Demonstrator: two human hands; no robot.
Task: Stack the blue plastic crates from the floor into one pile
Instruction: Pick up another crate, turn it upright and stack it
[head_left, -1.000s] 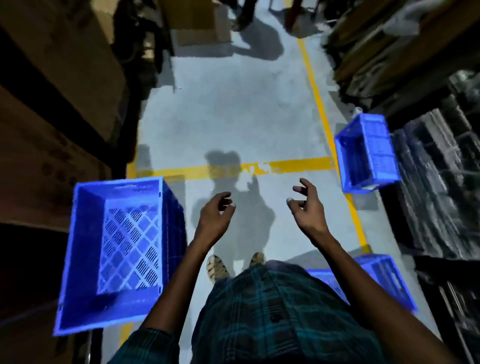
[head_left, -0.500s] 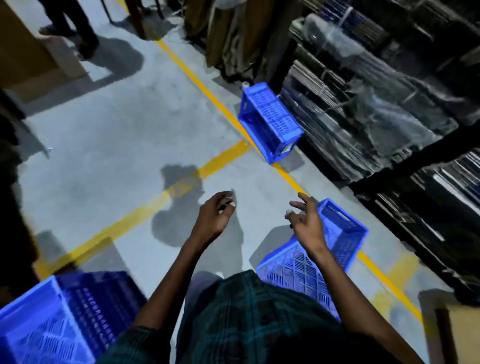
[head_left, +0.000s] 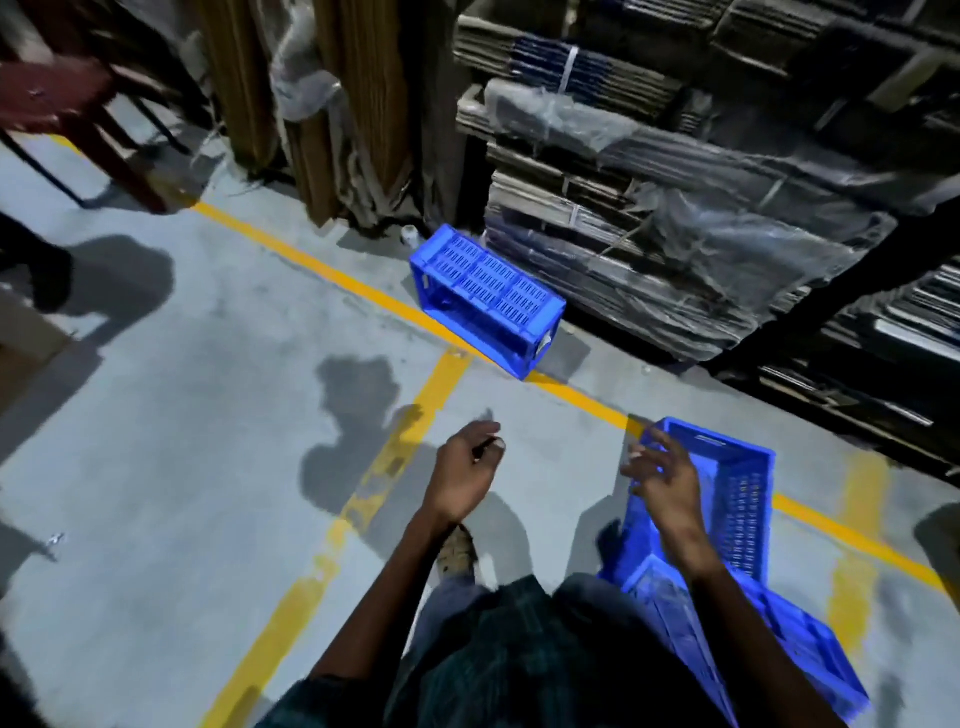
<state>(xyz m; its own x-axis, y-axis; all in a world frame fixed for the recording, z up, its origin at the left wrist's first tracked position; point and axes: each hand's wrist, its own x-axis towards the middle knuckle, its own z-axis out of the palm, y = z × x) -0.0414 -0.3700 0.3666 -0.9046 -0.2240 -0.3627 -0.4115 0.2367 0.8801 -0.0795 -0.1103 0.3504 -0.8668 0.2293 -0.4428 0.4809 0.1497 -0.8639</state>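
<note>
Two crates in view on the floor (head_left: 208, 415). Near crate (head_left: 743, 499): upright, open top, at the person's right, across the yellow line (head_left: 332, 270). Far crate (head_left: 488, 296): tipped on its side beside the wrapped cardboard stacks (head_left: 675, 249). Left hand (head_left: 465, 475): fingers loosely curled, holding nothing. Right hand (head_left: 667, 480): fingers spread and relaxed above the near crate's rim, not gripping. Handling, judged: rigid vented plastic, probably light, not fragile; best taken at the slot handles in the short ends, one hand each.
</note>
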